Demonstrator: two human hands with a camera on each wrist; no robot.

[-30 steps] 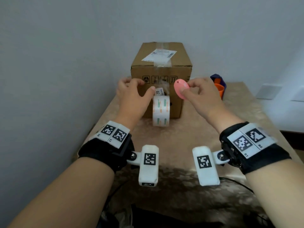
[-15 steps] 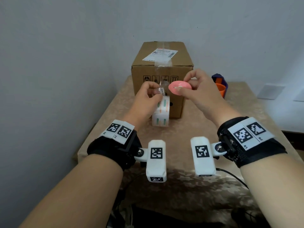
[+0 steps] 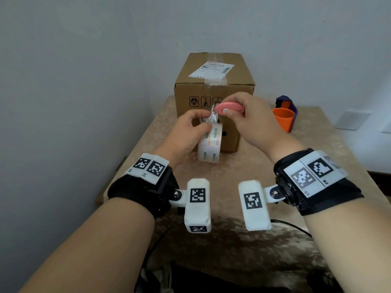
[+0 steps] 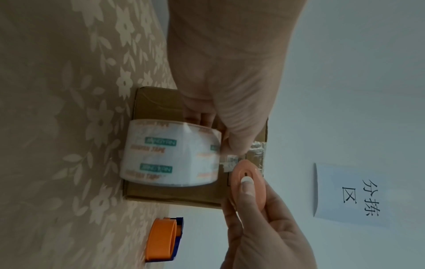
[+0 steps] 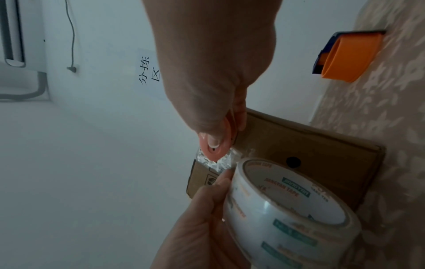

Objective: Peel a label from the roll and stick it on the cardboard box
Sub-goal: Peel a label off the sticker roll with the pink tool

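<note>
A brown cardboard box (image 3: 213, 96) stands at the back of the table. In front of it a white printed roll (image 3: 209, 144) stands on edge. My left hand (image 3: 206, 121) pinches the crinkled clear loose end (image 3: 212, 116) pulled up from the roll. My right hand (image 3: 232, 111) holds a flat pink oval cutter (image 3: 229, 107) whose tip meets that loose end. The left wrist view shows the roll (image 4: 170, 154), the cutter (image 4: 248, 183) and the box (image 4: 158, 102) behind. In the right wrist view the cutter (image 5: 214, 147) sits against the loose end (image 5: 220, 162) above the roll (image 5: 287, 209).
An orange cup (image 3: 283, 120) with a dark blue object (image 3: 285, 102) behind it stands right of the box. The table (image 3: 275, 240) has a beige flowered cloth and meets the wall on the left. A paper sign (image 4: 349, 196) hangs on the wall.
My left hand has lifted the loose end off the roll. My right hand has turned the pink cutter flat and brought its tip to that end.
</note>
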